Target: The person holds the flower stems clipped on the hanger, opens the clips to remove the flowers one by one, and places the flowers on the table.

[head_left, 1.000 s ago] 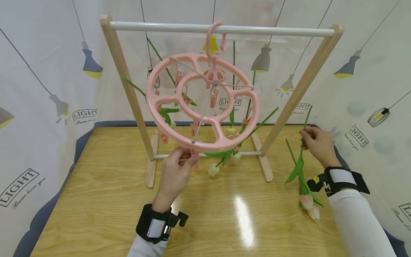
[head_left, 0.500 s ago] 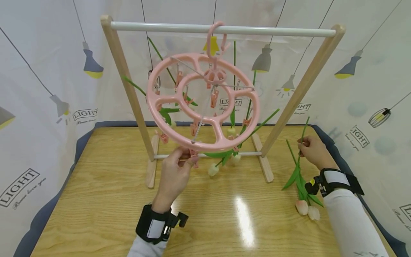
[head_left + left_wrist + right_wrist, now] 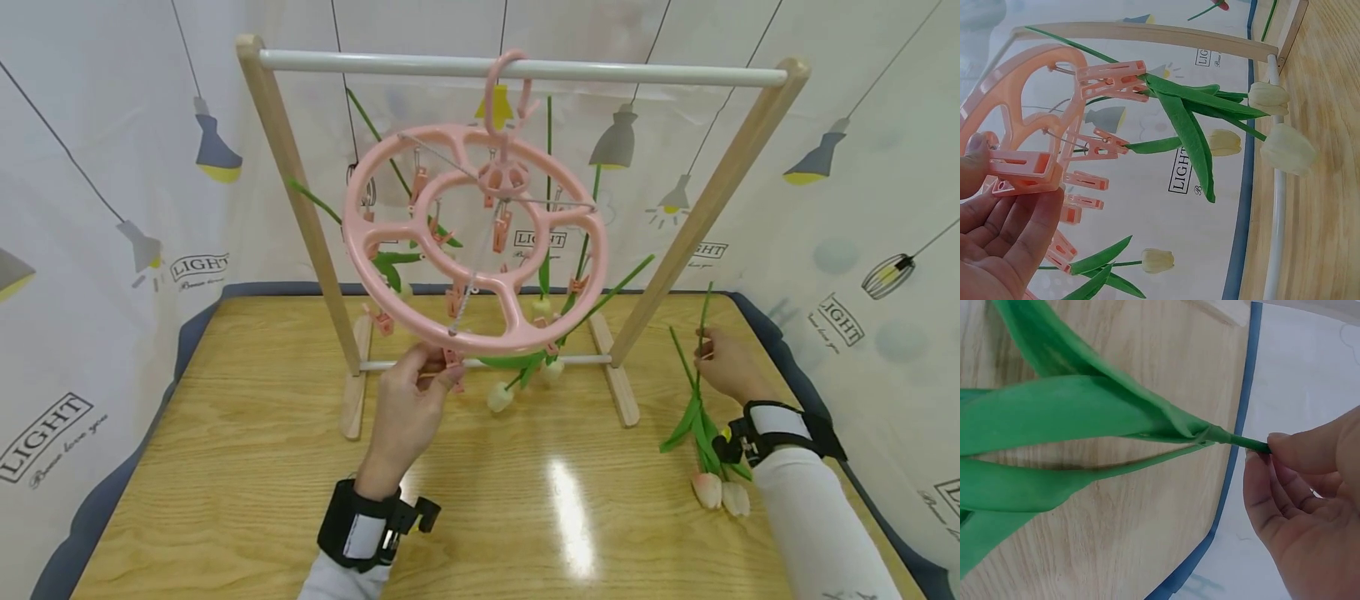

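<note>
My left hand pinches a pink clothespin at the near rim of a round pink clip hanger; thumb and fingers lie on either side of it. Off to the right, my right hand holds the green stem of an artificial tulip between thumb and fingers. Its pink-tinged bloom points toward me, low over or on the table. Beside it lies a second, white tulip. Several white tulips hang bloom down from other clothespins on the hanger.
The hanger hooks over the white top bar of a wooden stand. The stand's feet rest on the wood-grain table. A white cloth with printed lamps surrounds the table's back and sides.
My right hand has moved down and slightly left, lowering the tulip; its bloom now lies closer to the white one. My left hand stays at the clothespin.
</note>
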Action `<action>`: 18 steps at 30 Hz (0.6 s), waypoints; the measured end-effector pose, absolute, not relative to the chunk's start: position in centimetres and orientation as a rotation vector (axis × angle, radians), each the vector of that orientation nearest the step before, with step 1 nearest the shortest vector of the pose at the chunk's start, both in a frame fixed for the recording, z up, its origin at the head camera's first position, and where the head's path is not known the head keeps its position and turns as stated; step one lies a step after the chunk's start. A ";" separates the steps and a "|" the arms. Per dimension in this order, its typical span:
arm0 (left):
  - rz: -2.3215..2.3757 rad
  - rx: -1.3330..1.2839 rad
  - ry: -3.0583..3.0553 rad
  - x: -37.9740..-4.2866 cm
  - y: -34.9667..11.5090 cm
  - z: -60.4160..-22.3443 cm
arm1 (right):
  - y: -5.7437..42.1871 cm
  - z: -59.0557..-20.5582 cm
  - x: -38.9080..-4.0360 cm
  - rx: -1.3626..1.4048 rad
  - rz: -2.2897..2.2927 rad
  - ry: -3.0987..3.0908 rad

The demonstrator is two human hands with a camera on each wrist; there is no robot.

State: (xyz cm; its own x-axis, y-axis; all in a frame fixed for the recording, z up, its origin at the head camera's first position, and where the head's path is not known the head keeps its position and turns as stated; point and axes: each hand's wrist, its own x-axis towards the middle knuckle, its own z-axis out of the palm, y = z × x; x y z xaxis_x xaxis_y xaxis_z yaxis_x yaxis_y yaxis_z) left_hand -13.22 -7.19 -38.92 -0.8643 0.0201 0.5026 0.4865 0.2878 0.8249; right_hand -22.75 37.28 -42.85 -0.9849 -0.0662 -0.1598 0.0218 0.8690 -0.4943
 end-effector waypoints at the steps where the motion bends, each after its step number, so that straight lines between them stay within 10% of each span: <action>1: -1.602 -0.456 -2.165 -13.2 -7.2 -38.9 | 37.3 -43.0 -22.8 -0.045 -0.738 2.878; 18: -1.602 -0.453 -2.142 -13.1 -7.1 -38.8 | 36.7 -45.1 -22.7 -0.035 -0.600 2.952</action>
